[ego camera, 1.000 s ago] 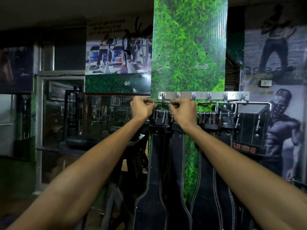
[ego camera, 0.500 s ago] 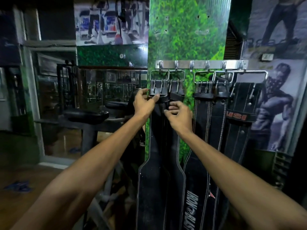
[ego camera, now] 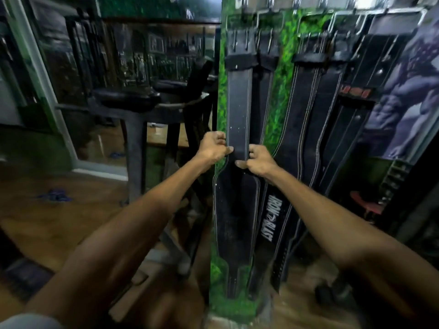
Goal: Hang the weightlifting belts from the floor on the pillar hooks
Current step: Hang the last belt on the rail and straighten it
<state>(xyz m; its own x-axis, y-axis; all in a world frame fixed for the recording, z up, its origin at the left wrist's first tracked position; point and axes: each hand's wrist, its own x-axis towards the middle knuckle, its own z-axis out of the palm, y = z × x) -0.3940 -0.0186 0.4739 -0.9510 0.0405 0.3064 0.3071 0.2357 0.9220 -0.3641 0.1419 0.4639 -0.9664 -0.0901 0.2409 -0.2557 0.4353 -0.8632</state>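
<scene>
Both my hands grip the same hanging belt [ego camera: 238,110], one on each edge of its narrow strap just above where it widens. My left hand [ego camera: 213,148] has its fingers curled round the strap's left edge, thumb tip pressed on the front face. My right hand [ego camera: 257,159] curls its fingers round the right edge, thumb lying across the front, just below the left thumb (the two thumbs nearly meet on the leather).

This belt is black with pale stitching and hangs upright at the left edge of the green pillar [ego camera: 281,74], its buckle end up on the hook rail [ego camera: 308,2] at the pillar's top edge of view, its wide part reaching down toward the pillar's foot. A second black belt [ego camera: 264,74] hangs just beside it to the right, partly behind it. Farther right hangs a belt with white lettering [ego camera: 270,219], then more dark belts, the last bearing a red-lettered band [ego camera: 354,93] near the pillar's right edge.

Left of the pillar stands a dark padded bench [ego camera: 126,102] on a wooden floor [ego camera: 47,222]. Right of the pillar is a mural of a muscled figure [ego camera: 403,110].
</scene>
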